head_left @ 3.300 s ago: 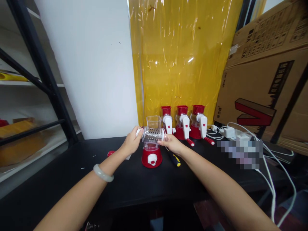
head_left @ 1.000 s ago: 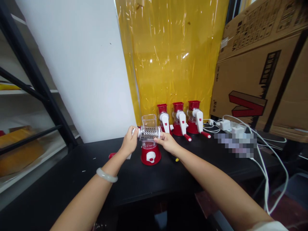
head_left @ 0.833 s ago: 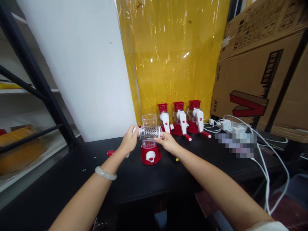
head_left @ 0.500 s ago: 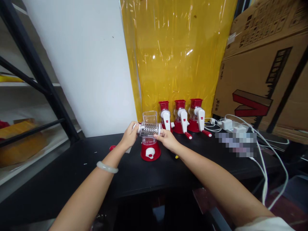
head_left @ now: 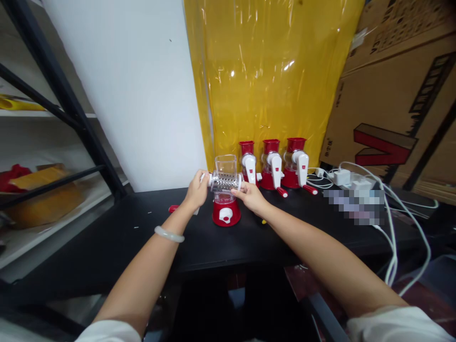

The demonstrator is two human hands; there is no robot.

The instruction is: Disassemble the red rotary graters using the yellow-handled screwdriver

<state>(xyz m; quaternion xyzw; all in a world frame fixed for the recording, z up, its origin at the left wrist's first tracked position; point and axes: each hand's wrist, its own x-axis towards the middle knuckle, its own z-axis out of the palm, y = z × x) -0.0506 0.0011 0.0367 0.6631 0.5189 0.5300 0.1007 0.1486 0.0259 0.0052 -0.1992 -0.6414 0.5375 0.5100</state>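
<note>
Between my two hands a perforated metal grater drum (head_left: 226,183) with white ends lies sideways, in front of or inside a clear housing (head_left: 225,164); I cannot tell which. Closed on the drum's left end are the fingers of my left hand (head_left: 197,192). My right hand (head_left: 252,196) pinches the rim at its right end. Below them, the red base (head_left: 226,213) of this rotary grater stands upright on the black table, its white knob facing me. Partly hidden behind my left wrist lies a crank handle with a red grip (head_left: 173,208).
Three assembled red-and-white rotary graters (head_left: 272,164) stand in a row behind my right hand. A small yellow piece (head_left: 264,222) lies on the black table (head_left: 213,251). White cables and plugs (head_left: 342,177) are at the right, before a large cardboard box (head_left: 384,109). Shelving (head_left: 85,137) stands left.
The camera view has shifted, so the table and grater appear slightly higher and farther right. Both hands keep their hold on the drum, with little visible change in its position against the base.
</note>
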